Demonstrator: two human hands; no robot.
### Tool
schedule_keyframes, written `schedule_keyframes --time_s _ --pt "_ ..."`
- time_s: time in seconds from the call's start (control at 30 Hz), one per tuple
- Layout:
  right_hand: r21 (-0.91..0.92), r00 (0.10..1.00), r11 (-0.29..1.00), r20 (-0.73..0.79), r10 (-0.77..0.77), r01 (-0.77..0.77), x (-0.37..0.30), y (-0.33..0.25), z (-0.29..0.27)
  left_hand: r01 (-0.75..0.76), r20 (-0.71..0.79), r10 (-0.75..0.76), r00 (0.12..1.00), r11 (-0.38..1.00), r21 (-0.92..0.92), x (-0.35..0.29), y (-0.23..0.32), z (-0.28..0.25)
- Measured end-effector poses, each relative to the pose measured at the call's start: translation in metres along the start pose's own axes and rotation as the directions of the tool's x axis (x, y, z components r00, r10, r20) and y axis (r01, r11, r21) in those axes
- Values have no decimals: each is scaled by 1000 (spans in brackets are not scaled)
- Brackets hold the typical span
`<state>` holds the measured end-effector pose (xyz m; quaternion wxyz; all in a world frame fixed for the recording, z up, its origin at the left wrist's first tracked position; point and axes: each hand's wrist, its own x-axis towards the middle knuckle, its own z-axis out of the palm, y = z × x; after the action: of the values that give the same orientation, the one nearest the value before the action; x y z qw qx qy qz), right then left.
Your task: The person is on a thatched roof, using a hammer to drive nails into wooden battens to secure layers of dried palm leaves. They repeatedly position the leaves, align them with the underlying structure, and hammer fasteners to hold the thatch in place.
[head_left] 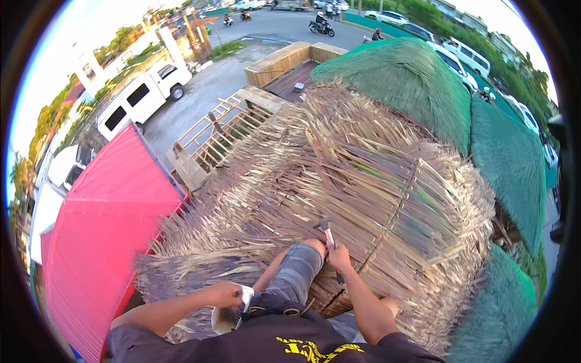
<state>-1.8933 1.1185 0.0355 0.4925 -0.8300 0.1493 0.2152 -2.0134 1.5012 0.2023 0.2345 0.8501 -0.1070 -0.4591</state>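
I am on a sloping roof of dry brown thatch [272, 212], with my bent knees in front of me. My right hand [340, 259] is wrapped round the handle of a hammer [325, 227], whose dark head points away from me just above the leaves. Down at my waist, my left hand [225, 294] is curled beside a white pouch or container [247, 295]; its fingertips are partly hidden, and what they hold cannot be made out. A dark stitched seam [399, 209] runs up the thatch to the right of the hammer.
A red sheet roof [115, 218] borders the thatch on the left. Green-covered roofs [411, 85] stand beyond and to the right. A bare wooden frame [221, 130] lies past the roof's far left edge. A white van [145, 97] and a road with traffic are below.
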Motion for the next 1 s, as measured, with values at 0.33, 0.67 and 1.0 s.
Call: schedule_keyframes --time_s 0.33,0.67,1.0 --pt "623 920 684 -326 -216 381 -121 -59 -62 -404 -99 445 890 671 -621 198 200 -51" --pt "709 826 632 -532 188 313 -118 32 -72 -335 102 475 874 741 -582 270 254 8" --pt "687 723 712 -564 400 142 -39 184 -42 -85 75 269 960 536 -840 360 194 50"
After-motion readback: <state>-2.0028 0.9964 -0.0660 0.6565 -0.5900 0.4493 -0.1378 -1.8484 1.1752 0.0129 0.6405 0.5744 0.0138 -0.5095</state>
